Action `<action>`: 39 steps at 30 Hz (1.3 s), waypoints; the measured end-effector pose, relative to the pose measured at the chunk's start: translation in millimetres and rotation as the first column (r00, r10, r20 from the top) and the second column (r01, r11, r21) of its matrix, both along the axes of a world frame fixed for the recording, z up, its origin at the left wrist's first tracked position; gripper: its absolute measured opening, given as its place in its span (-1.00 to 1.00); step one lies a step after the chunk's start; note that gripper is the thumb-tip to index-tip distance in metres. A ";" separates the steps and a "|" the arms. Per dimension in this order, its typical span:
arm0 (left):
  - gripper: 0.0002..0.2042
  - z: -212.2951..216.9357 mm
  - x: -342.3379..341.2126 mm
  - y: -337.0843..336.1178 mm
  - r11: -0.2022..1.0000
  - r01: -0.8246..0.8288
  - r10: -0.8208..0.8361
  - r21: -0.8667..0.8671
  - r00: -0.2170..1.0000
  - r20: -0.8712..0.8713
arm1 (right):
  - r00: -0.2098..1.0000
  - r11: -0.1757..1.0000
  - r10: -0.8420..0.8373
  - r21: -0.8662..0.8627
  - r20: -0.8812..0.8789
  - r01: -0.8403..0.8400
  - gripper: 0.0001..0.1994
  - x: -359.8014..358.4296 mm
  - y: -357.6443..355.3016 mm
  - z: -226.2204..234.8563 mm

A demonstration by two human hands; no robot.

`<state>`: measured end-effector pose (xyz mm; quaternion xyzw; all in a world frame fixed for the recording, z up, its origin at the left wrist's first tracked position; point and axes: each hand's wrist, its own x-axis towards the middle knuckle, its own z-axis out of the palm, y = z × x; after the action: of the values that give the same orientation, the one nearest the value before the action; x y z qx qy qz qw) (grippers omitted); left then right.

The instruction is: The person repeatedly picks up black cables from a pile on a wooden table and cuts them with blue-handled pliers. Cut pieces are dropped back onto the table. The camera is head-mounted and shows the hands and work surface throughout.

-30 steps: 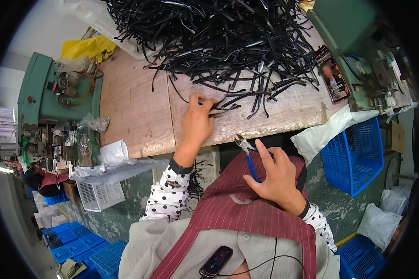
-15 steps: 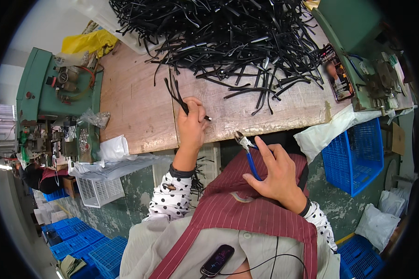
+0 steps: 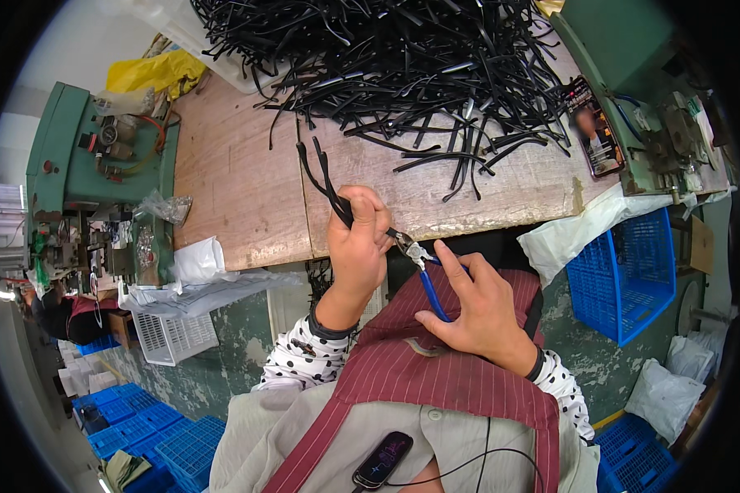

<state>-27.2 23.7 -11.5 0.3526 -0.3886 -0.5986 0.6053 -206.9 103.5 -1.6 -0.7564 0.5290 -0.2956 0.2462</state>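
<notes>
My left hand [image 3: 360, 238] is closed around a few black glasses temples [image 3: 325, 177], their curved tips pointing up and away from me. The short end of one sticks out on the right side of the fist. At that end are the jaws of blue-handled cutting pliers [image 3: 429, 287], meeting or nearly meeting it; the exact contact is too small to tell. My right hand [image 3: 485, 316] holds the pliers by their handles, thumb on the near side and fingers on the far side. Beyond both hands, a large heap of similar black temples [image 3: 386, 74] covers the back of the wooden table [image 3: 238, 181].
Green machines stand at the left [image 3: 99, 156] and right [image 3: 625, 74] of the table. A phone-like card or device [image 3: 596, 135] lies at the right. A blue crate [image 3: 625, 275] is below the right edge, a white basket [image 3: 175, 337] below the left. The table's front edge is worn.
My left hand has moved right and slightly toward me with the temples, bringing their short end to the pliers' jaws. My right hand and the pliers have shifted slightly left.
</notes>
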 end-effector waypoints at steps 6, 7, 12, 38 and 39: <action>-0.73 4.9 -4.8 -0.1 0.993 -0.075 0.068 0.086 0.994 0.089 | 1.000 1.000 0.001 0.004 -0.013 -0.001 -0.02 2.4 2.8 -7.1; -0.73 7.8 -4.2 -1.2 0.990 -0.076 0.064 0.121 0.993 0.101 | 1.000 1.000 0.003 0.008 -0.009 -0.003 -0.03 2.4 3.9 -8.3; -0.75 8.4 11.0 -8.9 0.974 0.136 -0.137 0.184 0.990 -0.005 | 0.968 0.966 0.085 0.220 0.235 -0.138 -0.06 -8.1 0.9 -4.6; -0.71 0.1 20.2 -9.5 0.927 0.352 -0.341 0.128 0.934 -0.103 | 0.996 0.990 0.036 -0.134 -0.080 -0.046 -0.20 -9.3 3.7 -3.0; -0.72 -1.0 16.7 -6.4 0.950 0.279 -0.268 0.140 0.959 -0.090 | 0.996 0.991 0.014 -0.133 -0.083 -0.025 -0.17 -8.1 4.2 -5.6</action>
<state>-10.5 17.3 -12.6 0.3190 -0.3659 -0.7163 0.5013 -215.1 107.7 -7.3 -0.7879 0.5102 -0.2968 0.1756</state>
